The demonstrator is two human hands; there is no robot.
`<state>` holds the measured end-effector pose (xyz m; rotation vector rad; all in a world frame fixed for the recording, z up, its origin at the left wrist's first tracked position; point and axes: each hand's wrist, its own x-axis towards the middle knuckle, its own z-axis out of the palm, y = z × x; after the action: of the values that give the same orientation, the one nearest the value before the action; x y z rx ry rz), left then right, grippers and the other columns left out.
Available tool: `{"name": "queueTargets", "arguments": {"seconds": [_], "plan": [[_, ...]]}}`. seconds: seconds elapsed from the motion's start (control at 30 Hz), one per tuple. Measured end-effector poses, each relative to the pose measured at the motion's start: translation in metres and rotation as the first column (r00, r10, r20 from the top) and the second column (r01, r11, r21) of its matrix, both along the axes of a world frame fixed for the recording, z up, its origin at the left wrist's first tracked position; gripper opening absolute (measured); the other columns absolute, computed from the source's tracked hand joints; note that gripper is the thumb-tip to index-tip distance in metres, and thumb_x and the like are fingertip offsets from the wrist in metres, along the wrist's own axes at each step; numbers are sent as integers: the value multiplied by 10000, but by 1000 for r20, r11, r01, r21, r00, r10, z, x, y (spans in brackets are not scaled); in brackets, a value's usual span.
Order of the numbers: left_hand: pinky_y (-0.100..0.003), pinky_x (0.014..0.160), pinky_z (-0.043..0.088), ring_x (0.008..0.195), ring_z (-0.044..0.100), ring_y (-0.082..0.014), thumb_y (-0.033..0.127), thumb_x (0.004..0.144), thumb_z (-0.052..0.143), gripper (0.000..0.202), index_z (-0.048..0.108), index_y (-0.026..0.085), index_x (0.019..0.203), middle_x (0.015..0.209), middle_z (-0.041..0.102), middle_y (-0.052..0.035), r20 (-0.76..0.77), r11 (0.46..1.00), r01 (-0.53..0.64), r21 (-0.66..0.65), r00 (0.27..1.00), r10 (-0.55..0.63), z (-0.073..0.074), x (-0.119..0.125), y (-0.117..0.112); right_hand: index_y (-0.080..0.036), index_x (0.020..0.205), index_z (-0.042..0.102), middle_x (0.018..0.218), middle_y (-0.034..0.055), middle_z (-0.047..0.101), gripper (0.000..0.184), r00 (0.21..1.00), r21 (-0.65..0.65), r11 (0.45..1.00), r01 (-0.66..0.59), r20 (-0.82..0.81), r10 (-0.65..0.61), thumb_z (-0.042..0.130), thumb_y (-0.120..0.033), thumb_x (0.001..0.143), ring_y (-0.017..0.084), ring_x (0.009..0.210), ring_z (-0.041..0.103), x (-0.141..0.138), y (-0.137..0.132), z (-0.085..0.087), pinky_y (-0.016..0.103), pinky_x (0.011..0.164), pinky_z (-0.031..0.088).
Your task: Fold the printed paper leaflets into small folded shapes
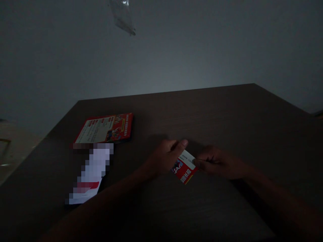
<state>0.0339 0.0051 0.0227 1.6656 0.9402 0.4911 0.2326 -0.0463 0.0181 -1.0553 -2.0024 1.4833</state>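
Observation:
A small red and white printed card [185, 168] lies low over the dark wooden table [227, 114], held between both my hands. My left hand [166, 156] is curled on the card's left side with the thumb stretched over its top edge. My right hand [218, 163] pinches the card's right edge with closed fingers. The light is dim, so the fingertips are hard to make out.
A red printed leaflet [107, 128] lies flat at the left of the table. Nearer me on the left is a white paper with a red stripe [89, 176], partly blurred out. A clear plastic scrap [123, 16] shows against the grey wall.

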Motion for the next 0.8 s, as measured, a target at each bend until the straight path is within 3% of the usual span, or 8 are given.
{"name": "queueTargets", "arguments": {"seconds": [0.07,0.13,0.23,0.33,0.47,0.63,0.7,0.8], "plan": [[-213,445,227,467,361,-76,540,890,382,497,405,170,558,502,379,47,-107,974,-54,218,991,79,3,3,-4,-181,570,343,523,-79,259,373,999,92,995,-27,42,23,435,-287,916,44,450,217,-7,1,1,188,406,192],[-233,444,187,438,348,-78,507,914,334,521,380,173,516,465,357,42,-152,931,-105,350,974,167,4,6,-7,-179,583,348,534,-76,277,324,997,183,981,-64,55,54,440,-202,893,43,460,245,-14,0,1,189,429,208],[-254,443,155,401,302,-73,481,927,309,558,321,179,457,420,294,44,-148,875,-167,455,954,259,5,8,-8,-179,602,367,546,-75,306,266,994,287,953,-98,80,78,469,-120,841,42,468,278,-22,-1,2,202,463,226],[-254,436,156,381,264,-64,475,928,311,572,284,185,436,404,258,51,-78,857,-214,469,956,281,9,8,-8,-181,607,368,555,-75,309,256,996,342,936,-81,70,60,487,-101,819,42,475,287,-26,-3,2,211,476,224],[-240,420,164,395,253,-61,523,913,326,567,273,190,457,427,247,60,-4,913,-204,353,976,219,13,7,-7,-183,597,359,538,-78,293,268,998,364,930,-53,41,41,489,-104,818,41,463,278,-26,-5,3,214,469,214],[-208,388,182,405,245,-52,626,824,443,566,313,188,490,455,256,76,78,995,-84,50,994,80,8,2,-1,-180,576,356,520,-76,294,299,1000,297,954,-32,10,30,494,-154,840,41,451,265,-22,-8,4,199,438,207],[-193,390,205,407,286,-48,604,754,571,527,391,172,511,455,311,79,115,998,19,-63,993,-12,6,0,3,-179,574,360,512,-76,285,321,1000,237,971,-15,0,16,476,-198,873,39,441,249,-18,-9,6,192,418,195],[-178,421,292,444,414,-58,487,655,725,377,576,141,655,519,492,52,183,958,174,-230,974,-133,2,-3,6,-181,575,348,519,-77,255,340,999,187,982,8,-40,-1,474,-243,885,40,446,222,-11,-8,8,187,403,180]]}}
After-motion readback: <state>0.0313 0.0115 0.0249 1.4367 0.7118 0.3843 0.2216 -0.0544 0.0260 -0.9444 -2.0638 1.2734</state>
